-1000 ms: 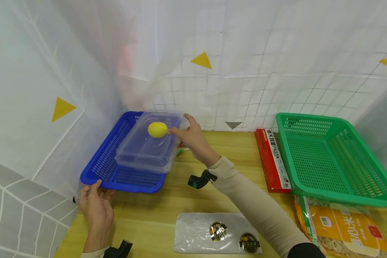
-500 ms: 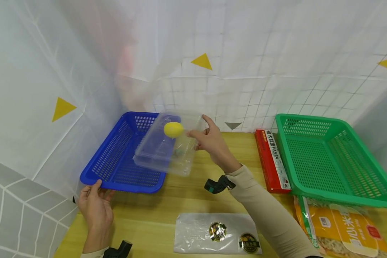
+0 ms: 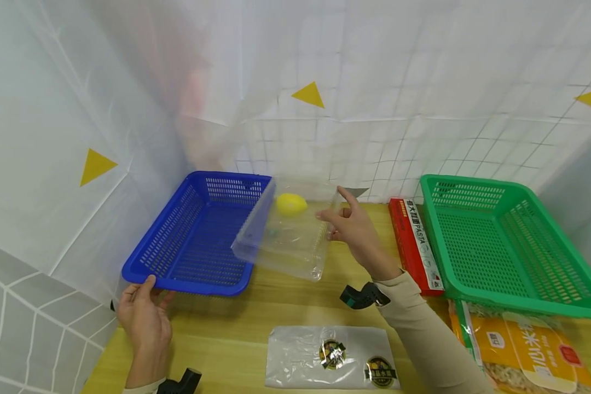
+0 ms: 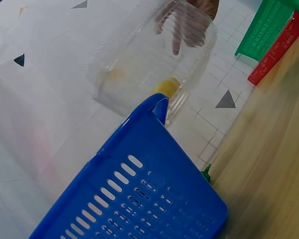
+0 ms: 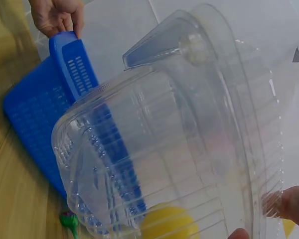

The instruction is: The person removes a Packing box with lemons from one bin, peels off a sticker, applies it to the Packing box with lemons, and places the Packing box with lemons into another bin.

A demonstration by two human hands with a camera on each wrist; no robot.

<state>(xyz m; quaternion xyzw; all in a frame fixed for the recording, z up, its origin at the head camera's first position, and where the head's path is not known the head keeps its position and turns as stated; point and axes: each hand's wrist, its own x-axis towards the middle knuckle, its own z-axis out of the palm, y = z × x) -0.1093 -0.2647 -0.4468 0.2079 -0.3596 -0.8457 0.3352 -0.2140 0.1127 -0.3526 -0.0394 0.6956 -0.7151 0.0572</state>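
My right hand (image 3: 359,235) grips the right edge of a clear plastic clamshell container (image 3: 293,249), held tilted above the table. A yellow lemon (image 3: 291,204) shows through the clear plastic, near the container's far side. In the right wrist view, the lemon (image 5: 169,223) appears low behind the ribbed wall, with a thumb and fingertip at the container's edge. My left hand (image 3: 145,320) pinches the near left corner of a blue plastic basket (image 3: 197,287). The container overlaps the basket's right side in the head view.
A green basket (image 3: 473,279) stands at right, beside a red pasta box (image 3: 416,246). An orange grain bag (image 3: 532,350) lies before it. A flat clear bag with round labels (image 3: 300,355) lies at front. A small green object (image 5: 68,221) is near the blue basket.
My right hand has carried the container with the lemon rightward from over the blue basket, tilting it more. My left hand has stayed at the basket's corner.
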